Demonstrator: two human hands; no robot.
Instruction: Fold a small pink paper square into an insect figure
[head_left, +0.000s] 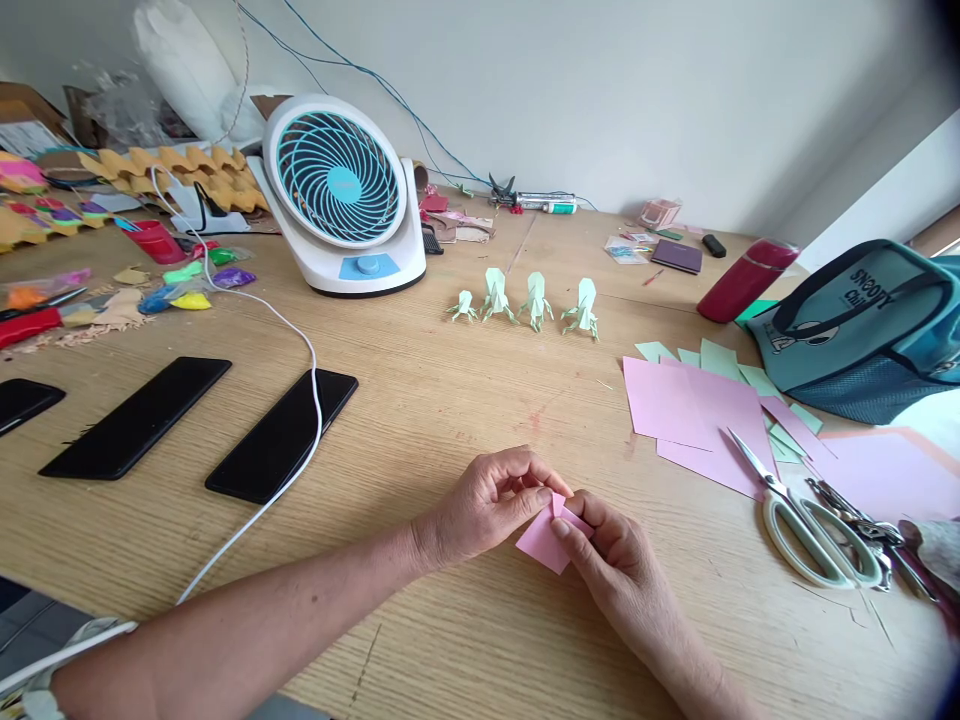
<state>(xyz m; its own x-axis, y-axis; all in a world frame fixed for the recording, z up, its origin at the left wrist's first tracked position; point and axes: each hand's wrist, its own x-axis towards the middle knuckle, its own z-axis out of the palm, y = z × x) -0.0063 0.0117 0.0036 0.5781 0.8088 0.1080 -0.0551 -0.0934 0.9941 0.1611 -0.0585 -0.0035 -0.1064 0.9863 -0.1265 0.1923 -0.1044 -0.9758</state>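
Note:
A small folded piece of pink paper is held just above the front middle of the table. My left hand pinches its upper edge between thumb and fingers. From the other side, my right hand grips it, with the thumb pressed on the front near a narrow folded flap. Both hands are closed and almost touch at the fingertips. Farther back stand several pale green folded-paper figures in a row, the leftmost one smaller than the others.
To the right lie pink sheets, green paper pieces and white-handled scissors. Behind them are a red bottle and a teal bag. On the left are a fan, black phones and a white cable.

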